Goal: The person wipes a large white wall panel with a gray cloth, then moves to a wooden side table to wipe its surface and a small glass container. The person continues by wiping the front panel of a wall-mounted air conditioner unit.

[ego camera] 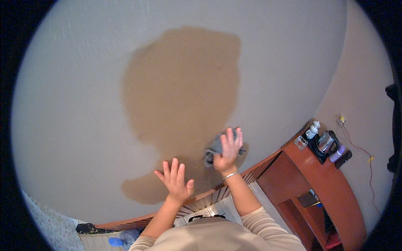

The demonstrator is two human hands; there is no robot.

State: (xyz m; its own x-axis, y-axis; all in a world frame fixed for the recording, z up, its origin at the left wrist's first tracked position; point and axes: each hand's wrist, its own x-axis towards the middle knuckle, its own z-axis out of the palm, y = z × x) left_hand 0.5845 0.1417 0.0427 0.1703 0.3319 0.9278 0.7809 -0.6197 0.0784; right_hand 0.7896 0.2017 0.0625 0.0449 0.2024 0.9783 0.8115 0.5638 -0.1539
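Note:
A dark grey cloth (pixel 216 147) lies bunched under my right hand (pixel 230 149), which presses it against a plain, pale wall (pixel 276 78). Part of the cloth sticks out to the left of the palm and a corner shows at the right. My left hand (pixel 176 182) is lower and to the left, fingers spread, with nothing in it; whether it touches the wall cannot be told. A large brown shadow (pixel 185 88) falls over the wall above and around both hands.
At the right stands a reddish-brown wooden desk (pixel 329 194) with an electric kettle (pixel 326 142), white lidded cups (pixel 312 130), a purple-capped bottle (pixel 337 154) and a glass holder (pixel 300 143). Wooden slats (pixel 216 196) run along the wall's foot. A blue-capped plastic bottle (pixel 116 242) is at the lower left.

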